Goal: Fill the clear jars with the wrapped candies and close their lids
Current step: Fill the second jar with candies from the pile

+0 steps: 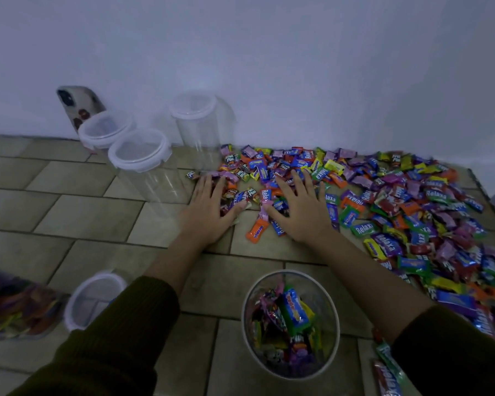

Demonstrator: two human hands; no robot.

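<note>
Both hands lie flat on the near-left edge of the candies (412, 212) in the middle of the frame. The left hand (209, 208) and the right hand (300, 208) have straight, spread fingers and grip nothing, probably to rake a heap together between them. The open jar (291, 271) stands at bottom centre, partly filled and just below the wrists, so I think the scooped candies have only a short way to go, while three closed jars (139, 152) wait empty at the upper left.

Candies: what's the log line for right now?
left hand, right hand: on candies | open jar: partly filled | back jars: lidded
</note>
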